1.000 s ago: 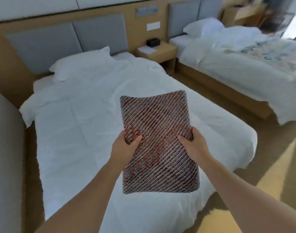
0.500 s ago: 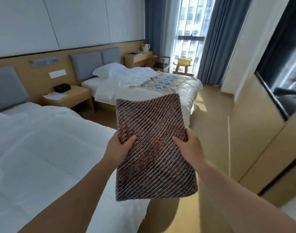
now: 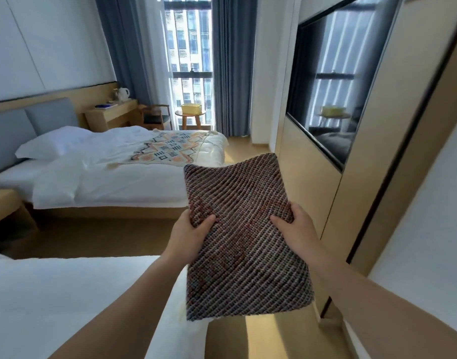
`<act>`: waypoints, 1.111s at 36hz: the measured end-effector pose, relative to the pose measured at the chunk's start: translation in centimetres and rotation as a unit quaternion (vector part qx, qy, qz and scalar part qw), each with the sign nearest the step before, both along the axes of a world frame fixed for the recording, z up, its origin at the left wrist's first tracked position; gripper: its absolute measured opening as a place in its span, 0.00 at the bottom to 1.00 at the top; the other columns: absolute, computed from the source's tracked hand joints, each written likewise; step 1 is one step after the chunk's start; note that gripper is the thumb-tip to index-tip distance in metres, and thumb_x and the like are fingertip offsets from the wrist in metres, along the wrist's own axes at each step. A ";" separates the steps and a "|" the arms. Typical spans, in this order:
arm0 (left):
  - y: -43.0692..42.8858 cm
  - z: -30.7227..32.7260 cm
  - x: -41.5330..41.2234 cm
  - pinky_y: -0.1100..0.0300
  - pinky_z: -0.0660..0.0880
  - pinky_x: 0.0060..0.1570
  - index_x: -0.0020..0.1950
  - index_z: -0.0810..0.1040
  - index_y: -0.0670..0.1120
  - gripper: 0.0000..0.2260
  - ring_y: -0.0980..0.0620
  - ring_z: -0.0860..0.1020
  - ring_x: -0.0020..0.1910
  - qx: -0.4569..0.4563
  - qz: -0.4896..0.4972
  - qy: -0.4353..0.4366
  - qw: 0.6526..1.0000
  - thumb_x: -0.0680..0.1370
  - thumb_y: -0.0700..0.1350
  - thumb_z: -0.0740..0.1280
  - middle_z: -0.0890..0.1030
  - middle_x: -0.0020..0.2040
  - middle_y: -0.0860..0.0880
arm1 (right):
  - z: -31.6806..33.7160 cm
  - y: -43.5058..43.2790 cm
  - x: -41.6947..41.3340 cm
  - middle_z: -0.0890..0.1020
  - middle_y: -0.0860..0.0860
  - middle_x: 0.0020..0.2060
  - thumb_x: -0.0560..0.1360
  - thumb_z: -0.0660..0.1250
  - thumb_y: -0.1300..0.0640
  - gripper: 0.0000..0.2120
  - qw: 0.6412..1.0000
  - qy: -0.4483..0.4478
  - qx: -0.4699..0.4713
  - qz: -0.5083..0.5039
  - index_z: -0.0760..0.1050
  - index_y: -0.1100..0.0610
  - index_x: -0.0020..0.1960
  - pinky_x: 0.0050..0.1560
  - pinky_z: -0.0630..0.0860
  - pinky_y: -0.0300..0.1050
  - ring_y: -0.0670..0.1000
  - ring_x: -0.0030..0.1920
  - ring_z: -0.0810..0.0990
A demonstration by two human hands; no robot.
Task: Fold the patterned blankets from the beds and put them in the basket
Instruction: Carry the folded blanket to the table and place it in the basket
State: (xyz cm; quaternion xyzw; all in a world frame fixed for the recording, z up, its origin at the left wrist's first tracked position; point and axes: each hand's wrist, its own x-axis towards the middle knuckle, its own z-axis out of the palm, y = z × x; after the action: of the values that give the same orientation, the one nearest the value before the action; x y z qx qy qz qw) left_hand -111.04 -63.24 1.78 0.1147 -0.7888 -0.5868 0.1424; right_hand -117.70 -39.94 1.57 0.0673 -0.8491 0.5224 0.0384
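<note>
Midair, folded brown-and-grey woven blanket [image 3: 244, 242], left hand [image 3: 190, 233] and right hand [image 3: 296, 229] gripping opposite edges, yellow plastic basket [image 3: 191, 108] by window.

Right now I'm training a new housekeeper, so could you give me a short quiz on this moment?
1. True or false: the left hand and the right hand both grip the folded blanket.
2. Where does the yellow basket stand? A: on the desk. B: on the round table. C: on the floor.
3. Fill in: the spread blanket lies on the ___ bed.

Key: 1 true; 2 B; 3 far.
</note>
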 end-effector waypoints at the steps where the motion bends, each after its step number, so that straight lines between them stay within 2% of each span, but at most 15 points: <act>1: -0.3 0.0 -0.8 0.69 0.72 0.41 0.57 0.75 0.50 0.12 0.63 0.78 0.46 0.004 -0.009 0.001 1.000 0.75 0.50 0.69 0.80 0.48 0.59 | -0.1 -0.2 -0.3 0.79 0.46 0.54 0.76 0.68 0.51 0.19 1.000 0.004 -0.001 -0.008 0.71 0.52 0.66 0.57 0.75 0.46 0.47 0.53 0.78; 6: -1.2 0.0 -4.1 0.63 0.77 0.46 0.57 0.78 0.48 0.12 0.59 0.81 0.46 0.022 -0.049 0.010 0.998 0.75 0.49 0.70 0.83 0.49 0.54 | -0.1 -0.6 -1.9 0.79 0.46 0.55 0.76 0.68 0.51 0.20 0.999 0.007 -0.004 -0.041 0.71 0.52 0.66 0.55 0.76 0.46 0.47 0.52 0.79; 10: -1.4 0.4 -7.1 0.70 0.75 0.39 0.55 0.78 0.49 0.09 0.63 0.81 0.41 0.013 -0.079 0.020 0.997 0.76 0.48 0.69 0.83 0.46 0.56 | 0.0 -0.5 -3.8 0.80 0.46 0.55 0.76 0.68 0.51 0.19 0.998 0.010 -0.018 -0.059 0.71 0.52 0.66 0.57 0.76 0.48 0.48 0.53 0.79; 13: -1.3 0.2 -9.6 0.64 0.77 0.44 0.56 0.78 0.48 0.11 0.59 0.82 0.45 0.019 -0.090 0.017 0.996 0.75 0.49 0.70 0.84 0.48 0.53 | -0.1 -0.2 -5.6 0.79 0.46 0.56 0.76 0.69 0.51 0.20 0.997 0.011 -0.023 -0.069 0.71 0.52 0.66 0.58 0.76 0.49 0.48 0.54 0.79; 17: -0.6 -0.2 -13.1 0.62 0.78 0.45 0.57 0.78 0.47 0.12 0.57 0.83 0.45 0.021 -0.101 0.010 0.995 0.76 0.49 0.69 0.84 0.48 0.53 | -0.4 0.6 -8.7 0.79 0.45 0.54 0.76 0.69 0.51 0.19 0.997 0.009 -0.029 -0.074 0.71 0.51 0.65 0.56 0.75 0.46 0.47 0.52 0.78; 21: 0.6 -0.8 -17.3 0.65 0.77 0.43 0.58 0.78 0.46 0.12 0.58 0.82 0.45 0.019 -0.109 0.010 0.994 0.76 0.49 0.69 0.84 0.48 0.53 | -1.2 1.7 -12.7 0.79 0.45 0.53 0.76 0.69 0.52 0.18 0.996 0.011 -0.035 -0.076 0.71 0.51 0.65 0.55 0.75 0.45 0.47 0.52 0.78; 23: 1.2 -1.1 -19.7 0.62 0.78 0.46 0.58 0.78 0.46 0.13 0.58 0.82 0.46 0.017 -0.108 0.006 0.994 0.76 0.49 0.69 0.84 0.49 0.53 | -1.7 2.3 -15.2 0.78 0.45 0.53 0.76 0.69 0.52 0.18 0.997 0.007 -0.040 -0.072 0.71 0.51 0.65 0.55 0.74 0.44 0.47 0.51 0.78; 25: 1.8 -1.5 -22.4 0.55 0.79 0.52 0.58 0.78 0.47 0.14 0.56 0.83 0.48 0.014 -0.105 0.001 0.994 0.75 0.51 0.69 0.84 0.49 0.52 | -2.1 2.9 -17.9 0.78 0.45 0.52 0.76 0.69 0.52 0.18 0.997 0.007 -0.043 -0.066 0.71 0.51 0.64 0.54 0.74 0.44 0.47 0.51 0.78; 28: 2.8 -1.9 -26.8 0.50 0.78 0.55 0.59 0.78 0.47 0.15 0.53 0.83 0.49 0.026 -0.093 -0.013 0.995 0.75 0.52 0.70 0.84 0.51 0.51 | -2.6 4.0 -22.6 0.78 0.45 0.51 0.76 0.69 0.52 0.16 0.997 0.010 -0.044 -0.056 0.72 0.51 0.63 0.52 0.73 0.42 0.47 0.50 0.78; 31: 4.1 -1.8 -31.1 0.48 0.78 0.55 0.59 0.78 0.47 0.15 0.52 0.83 0.48 0.049 -0.072 -0.033 0.996 0.74 0.51 0.71 0.84 0.50 0.51 | -2.6 5.2 -27.4 0.78 0.44 0.50 0.76 0.68 0.53 0.13 0.998 0.004 -0.049 -0.043 0.72 0.49 0.59 0.50 0.73 0.41 0.46 0.49 0.78; 36: 5.6 -1.6 -37.3 0.47 0.78 0.56 0.59 0.78 0.48 0.18 0.51 0.83 0.49 0.058 -0.040 -0.043 0.997 0.73 0.54 0.71 0.84 0.50 0.51 | -2.5 7.1 -35.0 0.80 0.47 0.52 0.75 0.69 0.52 0.17 0.998 -0.005 -0.052 -0.020 0.73 0.53 0.63 0.54 0.75 0.45 0.49 0.51 0.79; 40: 6.4 -1.7 -41.5 0.47 0.78 0.55 0.59 0.78 0.48 0.17 0.51 0.83 0.49 0.060 -0.015 -0.046 0.997 0.73 0.53 0.71 0.84 0.50 0.51 | -2.6 7.8 -39.9 0.80 0.46 0.51 0.76 0.69 0.52 0.15 0.998 -0.010 -0.058 -0.005 0.74 0.52 0.62 0.51 0.75 0.43 0.47 0.50 0.79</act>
State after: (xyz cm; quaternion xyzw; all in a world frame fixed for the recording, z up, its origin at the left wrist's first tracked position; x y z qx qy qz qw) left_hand -152.54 -56.86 0.11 0.1383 -0.7593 -0.6294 0.0899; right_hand -157.57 -32.17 -1.00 0.0554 -0.8182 0.5712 0.0362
